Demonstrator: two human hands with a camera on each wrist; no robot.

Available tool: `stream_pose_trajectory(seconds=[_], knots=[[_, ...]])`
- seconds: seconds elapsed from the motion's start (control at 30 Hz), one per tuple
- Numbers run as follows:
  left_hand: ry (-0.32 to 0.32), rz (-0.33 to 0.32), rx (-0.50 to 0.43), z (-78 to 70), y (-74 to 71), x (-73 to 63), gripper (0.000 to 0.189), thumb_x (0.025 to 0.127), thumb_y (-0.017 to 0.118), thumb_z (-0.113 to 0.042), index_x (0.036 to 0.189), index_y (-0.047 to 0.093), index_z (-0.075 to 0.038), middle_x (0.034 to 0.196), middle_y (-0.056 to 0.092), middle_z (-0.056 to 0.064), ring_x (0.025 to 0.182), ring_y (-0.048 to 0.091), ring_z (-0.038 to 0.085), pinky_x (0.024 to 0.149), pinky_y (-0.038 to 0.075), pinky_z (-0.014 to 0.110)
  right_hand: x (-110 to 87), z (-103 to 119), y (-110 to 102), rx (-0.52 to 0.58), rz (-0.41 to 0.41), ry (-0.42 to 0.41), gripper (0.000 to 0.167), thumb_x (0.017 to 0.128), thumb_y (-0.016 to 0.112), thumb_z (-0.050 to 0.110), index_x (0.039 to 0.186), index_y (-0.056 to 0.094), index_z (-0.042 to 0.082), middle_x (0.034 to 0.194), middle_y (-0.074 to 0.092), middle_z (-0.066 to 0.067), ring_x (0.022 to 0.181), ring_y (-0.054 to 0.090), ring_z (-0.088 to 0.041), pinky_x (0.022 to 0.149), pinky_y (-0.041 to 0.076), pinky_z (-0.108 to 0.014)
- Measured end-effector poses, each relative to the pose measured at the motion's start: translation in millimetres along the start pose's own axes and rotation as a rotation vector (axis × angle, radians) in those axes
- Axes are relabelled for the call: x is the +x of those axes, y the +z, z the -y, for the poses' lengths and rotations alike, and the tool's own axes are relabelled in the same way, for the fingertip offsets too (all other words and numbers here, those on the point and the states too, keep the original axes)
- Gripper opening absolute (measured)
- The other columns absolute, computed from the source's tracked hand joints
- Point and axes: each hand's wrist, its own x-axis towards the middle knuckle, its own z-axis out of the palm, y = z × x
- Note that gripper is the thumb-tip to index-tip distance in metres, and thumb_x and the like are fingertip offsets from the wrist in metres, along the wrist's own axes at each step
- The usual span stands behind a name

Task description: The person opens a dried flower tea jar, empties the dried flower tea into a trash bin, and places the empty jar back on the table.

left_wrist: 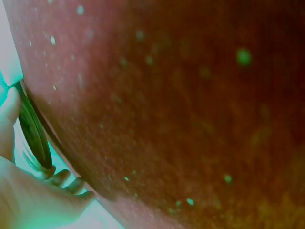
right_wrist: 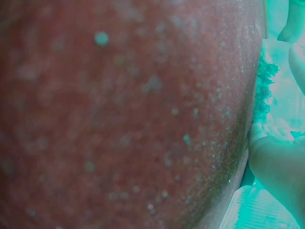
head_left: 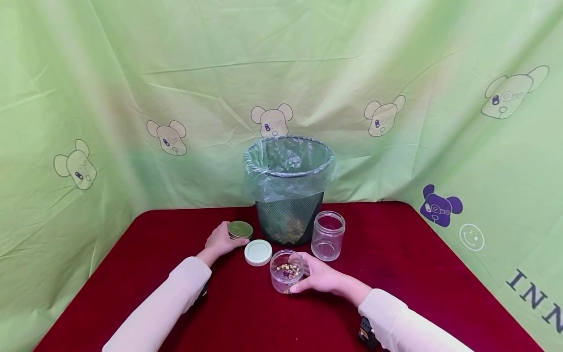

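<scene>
At the left of the head view, my left hand [head_left: 221, 239] grips a round green-gold lid [head_left: 240, 230] by its side, thumb at the near edge. The left wrist view catches the same lid [left_wrist: 34, 133] edge-on between thumb and fingers. My right hand [head_left: 320, 275] is wrapped round the right side of a short clear jar [head_left: 279, 282], which has small dried yellowish and dark red pieces inside. In the right wrist view the dried pieces [right_wrist: 265, 88] show through the jar wall. Between the hands lies a white lid [head_left: 258, 252].
A taller clear jar [head_left: 326, 239] stands upright behind my right hand. Farther back is a black mesh waste bin [head_left: 289, 210], lined with a clear plastic bag [head_left: 281, 183]. A dark red cloth [head_left: 246, 313] covers the table, and a green printed curtain [head_left: 211, 63] hangs behind and beside it.
</scene>
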Motion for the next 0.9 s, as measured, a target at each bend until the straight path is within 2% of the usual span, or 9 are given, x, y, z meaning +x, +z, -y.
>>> stream_pose_trajectory(seconds=[0.27,0.47,0.7,0.9], knots=[[0.005,0.019,0.023,3.0,-2.6,2.3,0.070,0.068,0.085,-0.041,0.115,0.056,0.002,0.105,0.062,0.014,0.099,0.059,0.033,0.083,0.048,0.048,-1.1,2.5,-0.4,0.005,0.007,-0.013,0.074,0.077,0.079,0.001,0.134,0.034,-0.012,0.141,0.041,-0.029,0.135,0.033,-0.042,0.109,0.027,-0.052],[0.017,0.032,0.082,3.9,-2.8,2.5,0.068,0.068,0.085,-0.043,0.110,0.057,0.003,0.099,0.061,0.012,0.094,0.060,0.032,0.079,0.049,0.046,-1.3,3.2,-0.1,0.001,0.007,-0.009,0.074,0.077,0.079,0.001,0.134,0.034,-0.012,0.141,0.042,-0.029,0.135,0.033,-0.042,0.109,0.027,-0.052],[0.007,0.059,0.117,1.9,-3.3,1.9,0.065,0.068,0.084,-0.044,0.106,0.057,0.002,0.095,0.060,0.010,0.094,0.059,0.032,0.079,0.049,0.046,-1.4,3.1,0.9,0.014,-0.005,-0.010,0.074,0.076,0.080,-0.001,0.133,0.034,-0.012,0.140,0.042,-0.029,0.134,0.035,-0.042,0.108,0.028,-0.052],[0.028,0.084,0.150,1.2,-4.5,1.6,0.064,0.070,0.083,-0.043,0.105,0.056,0.003,0.095,0.058,0.011,0.097,0.056,0.034,0.082,0.048,0.048,-1.6,2.6,1.1,0.031,-0.002,-0.016,0.073,0.076,0.079,-0.002,0.134,0.034,-0.012,0.140,0.041,-0.030,0.134,0.035,-0.042,0.109,0.028,-0.052]])
